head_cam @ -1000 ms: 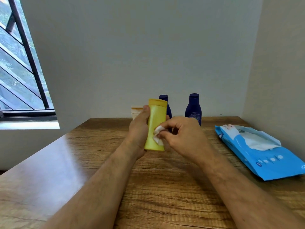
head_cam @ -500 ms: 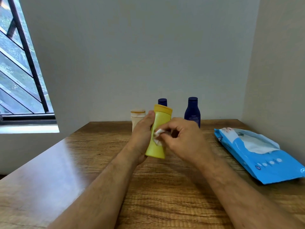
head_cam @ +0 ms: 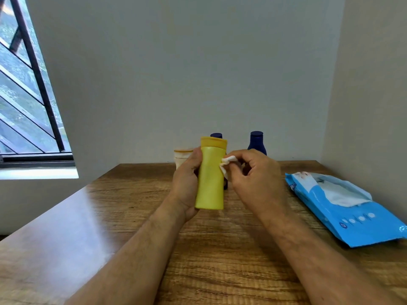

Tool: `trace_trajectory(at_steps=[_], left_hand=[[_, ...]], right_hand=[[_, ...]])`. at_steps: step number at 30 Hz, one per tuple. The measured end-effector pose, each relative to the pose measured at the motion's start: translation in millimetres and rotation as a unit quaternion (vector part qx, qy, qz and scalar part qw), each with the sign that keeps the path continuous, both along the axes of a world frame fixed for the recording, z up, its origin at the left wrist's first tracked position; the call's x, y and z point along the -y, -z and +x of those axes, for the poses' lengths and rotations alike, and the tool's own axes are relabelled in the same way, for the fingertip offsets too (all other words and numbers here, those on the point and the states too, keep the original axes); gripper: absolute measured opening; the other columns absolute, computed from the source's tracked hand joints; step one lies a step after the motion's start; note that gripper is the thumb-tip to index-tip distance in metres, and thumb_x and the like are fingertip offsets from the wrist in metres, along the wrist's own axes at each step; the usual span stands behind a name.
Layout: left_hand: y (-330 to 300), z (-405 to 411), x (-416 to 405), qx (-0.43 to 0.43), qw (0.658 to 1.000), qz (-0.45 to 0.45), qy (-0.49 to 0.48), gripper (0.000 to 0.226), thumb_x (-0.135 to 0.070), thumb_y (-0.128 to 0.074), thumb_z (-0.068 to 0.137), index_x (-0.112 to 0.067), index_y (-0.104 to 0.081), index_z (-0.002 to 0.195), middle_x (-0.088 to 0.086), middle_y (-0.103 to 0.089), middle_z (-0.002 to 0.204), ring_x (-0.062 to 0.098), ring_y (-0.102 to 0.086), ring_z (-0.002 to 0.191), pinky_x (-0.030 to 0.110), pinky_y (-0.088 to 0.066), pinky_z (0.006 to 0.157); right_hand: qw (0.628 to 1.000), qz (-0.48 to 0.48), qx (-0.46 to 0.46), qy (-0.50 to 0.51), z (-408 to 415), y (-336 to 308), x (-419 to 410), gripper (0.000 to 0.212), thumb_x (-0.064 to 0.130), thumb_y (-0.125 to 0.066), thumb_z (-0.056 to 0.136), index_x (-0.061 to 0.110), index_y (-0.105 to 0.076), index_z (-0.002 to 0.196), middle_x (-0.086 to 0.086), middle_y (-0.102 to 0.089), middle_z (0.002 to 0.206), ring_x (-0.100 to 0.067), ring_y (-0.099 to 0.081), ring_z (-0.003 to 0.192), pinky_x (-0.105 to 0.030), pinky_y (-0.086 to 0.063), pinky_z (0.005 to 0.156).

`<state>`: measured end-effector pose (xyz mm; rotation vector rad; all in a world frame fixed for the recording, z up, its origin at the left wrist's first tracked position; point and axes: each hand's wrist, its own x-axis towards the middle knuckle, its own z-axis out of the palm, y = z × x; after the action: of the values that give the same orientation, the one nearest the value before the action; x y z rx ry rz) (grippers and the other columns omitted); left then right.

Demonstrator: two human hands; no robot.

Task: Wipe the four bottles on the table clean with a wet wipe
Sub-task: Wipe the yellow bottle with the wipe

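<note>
Both forearms reach in from 6 o'clock over the table (head_cam: 220,260). Left hand (head_cam: 187,186) grips the yellow bottle (head_cam: 211,179), fingers curled round its left side, thumb along the front edge; bottle upright, raised above the wood at frame centre. Right hand (head_cam: 257,179) pinches a crumpled white wipe (head_cam: 228,164) against the bottle's right side just under the cap.

At 3 o'clock: blue wipe pack (head_cam: 352,214), flap open, lying close to the right wall, well apart from the hands.

Behind the hands, 12 o'clock, near the back wall: cream bottle (head_cam: 181,156), two navy bottles (head_cam: 256,143) (head_cam: 216,135), all partly hidden by hands and yellow bottle.

Bare wood from 7 to 10 o'clock, ending at the left table edge. Window (head_cam: 26,95) at 10 o'clock.
</note>
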<state>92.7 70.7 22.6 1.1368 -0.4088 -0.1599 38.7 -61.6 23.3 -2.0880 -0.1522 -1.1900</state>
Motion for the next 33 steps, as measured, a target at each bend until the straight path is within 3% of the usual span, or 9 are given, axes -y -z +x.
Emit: trace_trajectory(at_steps=[3, 6, 10, 16, 19, 21, 24, 28, 33], left_hand=[[-0.6, 3.3, -2.1, -0.029, 0.999, -0.024, -0.018, 0.054, -0.05, -0.041, 0.102, -0.006, -0.067, 0.119, 0.016, -0.075, 0.105, 0.028, -0.072, 0.086, 0.041, -0.058, 0.077], [-1.6, 3.8, -3.8, -0.045, 0.999, -0.028, -0.014, 0.057, -0.05, -0.039, 0.103, -0.002, -0.065, 0.12, 0.019, -0.075, 0.105, 0.028, -0.074, 0.087, 0.041, -0.062, 0.076], [0.4, 4.6, -2.0, -0.006, 0.998, 0.008, -0.061, 0.053, -0.053, -0.048, 0.098, -0.01, -0.06, 0.128, 0.022, -0.07, 0.119, 0.037, -0.07, 0.105, 0.055, -0.057, 0.089], [3.0, 3.0, 1.3, 0.012, 1.0, 0.017, -0.009, 0.035, -0.033, -0.047, 0.104, -0.017, -0.054, 0.134, 0.017, -0.069, 0.12, 0.027, -0.07, 0.09, 0.041, -0.061, 0.072], [4.8, -0.5, 2.1, 0.018, 0.999, 0.042, 0.025, 0.036, -0.032, -0.048, 0.103, -0.016, -0.054, 0.135, 0.011, -0.071, 0.106, 0.017, -0.067, 0.076, 0.032, -0.057, 0.061], [5.3, -3.6, 3.1, 0.021, 0.997, 0.059, 0.04, 0.037, -0.033, -0.049, 0.103, -0.015, -0.055, 0.134, 0.006, -0.071, 0.099, 0.014, -0.065, 0.072, 0.029, -0.054, 0.058], [3.7, -2.1, 4.4, 0.01, 0.999, 0.033, 0.026, 0.036, -0.028, -0.05, 0.103, -0.014, -0.053, 0.136, 0.013, -0.07, 0.114, 0.021, -0.069, 0.087, 0.036, -0.058, 0.069], [-2.0, 5.8, -0.2, -0.026, 0.997, -0.052, -0.043, 0.032, -0.03, -0.048, 0.103, -0.02, -0.055, 0.133, 0.015, -0.066, 0.113, 0.026, -0.067, 0.092, 0.046, -0.058, 0.084], [-2.0, 8.1, -2.9, -0.048, 0.996, -0.055, -0.044, 0.036, -0.036, -0.046, 0.104, -0.021, -0.056, 0.135, 0.014, -0.065, 0.115, 0.028, -0.066, 0.096, 0.049, -0.057, 0.089]], right_hand=[[0.999, -0.006, -0.032, -0.034, -1.1, 1.4, -0.1, 0.01, 0.025, -0.067, 0.089, 0.032, -0.071, 0.095, 0.023, -0.062, 0.087, 0.003, -0.058, 0.078, -0.01, -0.045, 0.062], [0.994, -0.031, -0.044, -0.099, -4.6, 1.5, -4.6, 0.01, 0.021, -0.071, 0.085, 0.029, -0.074, 0.09, 0.017, -0.066, 0.087, 0.0, -0.06, 0.08, -0.012, -0.048, 0.065], [0.988, -0.058, -0.054, -0.136, -7.5, 0.7, -8.3, 0.011, 0.019, -0.074, 0.081, 0.024, -0.075, 0.09, 0.016, -0.066, 0.085, -0.002, -0.061, 0.084, -0.009, -0.048, 0.066], [0.985, 0.113, -0.053, -0.122, -6.5, -5.5, -7.6, 0.019, 0.031, -0.071, 0.086, 0.025, -0.07, 0.104, 0.013, -0.066, 0.09, 0.003, -0.062, 0.078, -0.011, -0.05, 0.057], [0.984, 0.149, -0.032, -0.094, -6.9, -8.5, -5.2, 0.017, 0.035, -0.069, 0.087, 0.03, -0.071, 0.104, 0.012, -0.067, 0.085, -0.008, -0.064, 0.072, -0.021, -0.053, 0.056], [0.982, 0.156, -0.03, -0.098, -8.5, -9.4, -6.0, 0.013, 0.035, -0.071, 0.085, 0.033, -0.071, 0.098, 0.012, -0.067, 0.081, -0.01, -0.064, 0.07, -0.021, -0.053, 0.055], [0.976, 0.14, -0.07, -0.155, -12.8, -10.6, -9.3, 0.011, 0.025, -0.075, 0.083, 0.033, -0.07, 0.089, 0.013, -0.067, 0.079, 0.001, -0.062, 0.068, -0.01, -0.047, 0.051], [0.955, 0.075, -0.152, -0.244, -18.5, -11.4, -14.7, 0.013, 0.016, -0.077, 0.08, 0.022, -0.075, 0.092, 0.014, -0.069, 0.076, 0.005, -0.063, 0.067, -0.008, -0.046, 0.055], [0.955, 0.062, -0.165, -0.24, -18.1, -11.1, -16.6, 0.013, 0.022, -0.078, 0.079, 0.024, -0.075, 0.091, 0.011, -0.071, 0.078, 0.003, -0.063, 0.067, -0.009, -0.046, 0.057]])
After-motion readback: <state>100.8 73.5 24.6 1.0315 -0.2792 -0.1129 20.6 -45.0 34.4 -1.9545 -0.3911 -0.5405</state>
